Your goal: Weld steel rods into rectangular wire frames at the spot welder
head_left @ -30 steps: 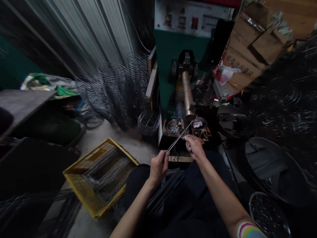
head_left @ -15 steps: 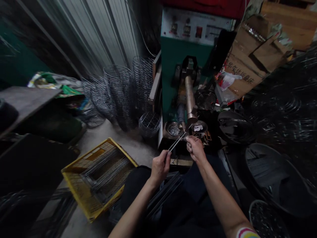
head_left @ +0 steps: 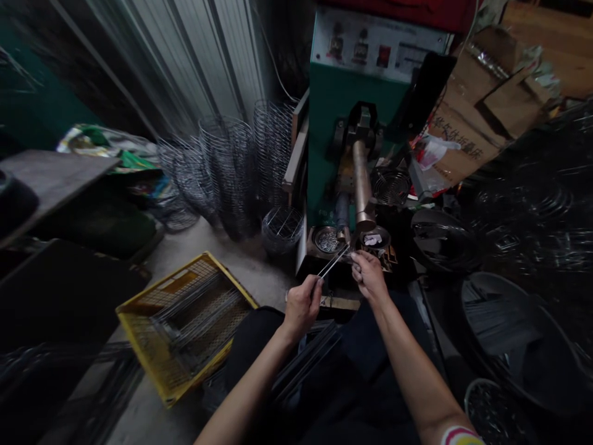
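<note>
My left hand is closed around one end of a thin bent metal wire, whose two strands run up and right to the tip of the welding machine. My right hand is pinched at the wire's far end, just below the machine's thick round electrode arm; what exactly lies between these fingertips is too small to make out. Beside the tip sits a round dish of small metal bits. A second dish with a pale piece in it stands to the right.
At lower left a yellow plastic crate holds wire pieces. Stacked wire baskets stand by the corrugated wall. A cardboard box leans at right, above a dark basin of metal strips and a tub of small parts.
The view has shifted slightly, so the machine appears a little farther right. Both hands keep nearly the same pose at the machine's tip, with the wire still in the left.
</note>
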The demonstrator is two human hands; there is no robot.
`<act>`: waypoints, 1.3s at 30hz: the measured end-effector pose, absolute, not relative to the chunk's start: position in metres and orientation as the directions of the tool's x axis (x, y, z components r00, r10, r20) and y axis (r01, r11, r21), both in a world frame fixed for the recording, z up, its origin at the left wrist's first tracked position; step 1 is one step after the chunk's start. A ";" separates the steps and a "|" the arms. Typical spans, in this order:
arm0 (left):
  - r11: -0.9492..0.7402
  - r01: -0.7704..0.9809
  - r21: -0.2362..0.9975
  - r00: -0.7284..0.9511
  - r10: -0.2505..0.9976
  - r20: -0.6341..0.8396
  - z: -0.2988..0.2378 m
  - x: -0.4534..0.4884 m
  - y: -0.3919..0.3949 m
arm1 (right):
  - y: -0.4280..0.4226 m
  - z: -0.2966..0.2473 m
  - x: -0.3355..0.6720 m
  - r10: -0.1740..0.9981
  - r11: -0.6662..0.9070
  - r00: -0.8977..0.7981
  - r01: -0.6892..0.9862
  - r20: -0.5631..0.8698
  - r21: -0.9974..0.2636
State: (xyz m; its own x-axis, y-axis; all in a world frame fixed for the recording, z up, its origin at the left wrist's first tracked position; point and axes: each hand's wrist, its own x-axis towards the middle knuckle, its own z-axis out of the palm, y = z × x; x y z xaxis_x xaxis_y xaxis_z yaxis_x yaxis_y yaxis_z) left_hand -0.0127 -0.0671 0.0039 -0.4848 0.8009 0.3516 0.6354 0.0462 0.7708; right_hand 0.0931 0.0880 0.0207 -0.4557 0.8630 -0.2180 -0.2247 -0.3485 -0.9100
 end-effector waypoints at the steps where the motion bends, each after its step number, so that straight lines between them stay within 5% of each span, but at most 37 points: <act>1: 0.046 0.636 0.770 -0.483 0.802 0.351 0.004 -0.013 -0.067 | 0.088 0.020 0.093 0.863 -0.349 -0.454 -0.222 -0.221 -0.910; 23: 0.024 0.705 0.709 -0.425 0.814 0.395 -0.001 -0.014 -0.034 | 0.110 0.019 0.101 0.878 -0.337 -0.435 -0.260 -0.201 -0.905; 39: 0.025 0.651 0.759 -0.445 0.823 0.354 0.006 -0.026 -0.027 | 0.107 0.013 0.121 0.837 -0.319 -0.501 -0.118 -0.221 -0.941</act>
State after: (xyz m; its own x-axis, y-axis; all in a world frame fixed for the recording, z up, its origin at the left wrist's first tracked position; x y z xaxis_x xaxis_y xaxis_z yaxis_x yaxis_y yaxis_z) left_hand -0.0264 -0.0274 0.0064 -0.4448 0.8227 0.3540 0.6510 0.0255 0.7587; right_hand 0.1211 0.1075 0.0131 -0.5011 0.8368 -0.2207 -0.1179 -0.3186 -0.9405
